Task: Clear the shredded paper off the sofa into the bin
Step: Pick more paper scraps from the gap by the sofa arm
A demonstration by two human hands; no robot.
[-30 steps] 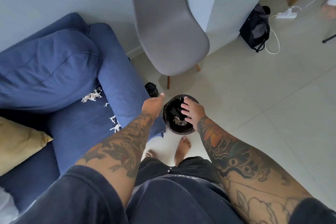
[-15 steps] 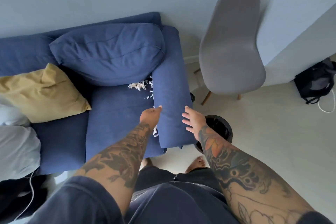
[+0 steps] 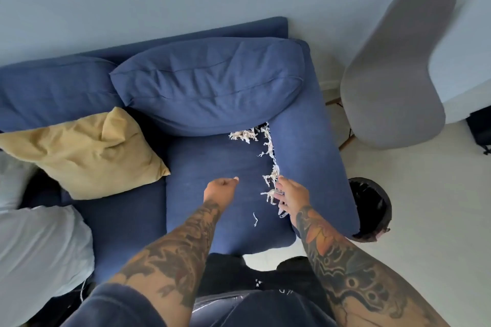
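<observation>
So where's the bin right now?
The bin stands on the floor at the right of the head view, just beyond the sofa's armrest, below the grey chair.

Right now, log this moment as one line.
right hand open, on shredded paper by armrest | left hand fisted above seat | bin right of sofa

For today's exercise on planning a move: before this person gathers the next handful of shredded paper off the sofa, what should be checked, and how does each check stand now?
1. Right hand at the shredded paper along the armrest: ok, fingers spread on the strips.
2. Paper actually gripped: not ok, nothing is closed around it yet.
3. Left hand free: cannot tell, it is curled into a fist.
4. Bin within range: ok, on the floor just beyond the armrest.
5. Bin mouth unobstructed: cannot tell, the armrest hides part of it.
6. Sofa cleared: not ok, more strips lie under the blue back cushion, one loose strip on the seat.
</observation>
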